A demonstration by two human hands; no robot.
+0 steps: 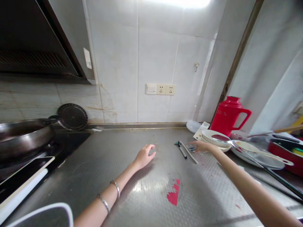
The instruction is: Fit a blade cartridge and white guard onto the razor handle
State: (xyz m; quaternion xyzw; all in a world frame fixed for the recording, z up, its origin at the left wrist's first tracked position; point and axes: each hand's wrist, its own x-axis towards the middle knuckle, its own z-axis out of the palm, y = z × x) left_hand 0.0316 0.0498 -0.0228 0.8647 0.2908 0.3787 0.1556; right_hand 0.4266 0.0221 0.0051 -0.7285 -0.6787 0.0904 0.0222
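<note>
My left hand (144,156) is over the middle of the metal counter (113,157), fingers curved and apart, with nothing in it. Two bracelets circle that wrist. My right hand (200,146) reaches to the right side, its fingers at a small clear object (191,148); whether they grip it is too small to tell. Just left of those fingertips lie a peeler (181,150) with a dark handle and a thin pale stick (189,152). A torn red patch (174,194) sits nearer the front of the counter.
Plates (216,137) are stacked beside my right forearm, with a red thermos (228,116) behind them. Farther right are a ladle, a pan and a red pot (284,154). A large pan (23,138) rests on the stove at left.
</note>
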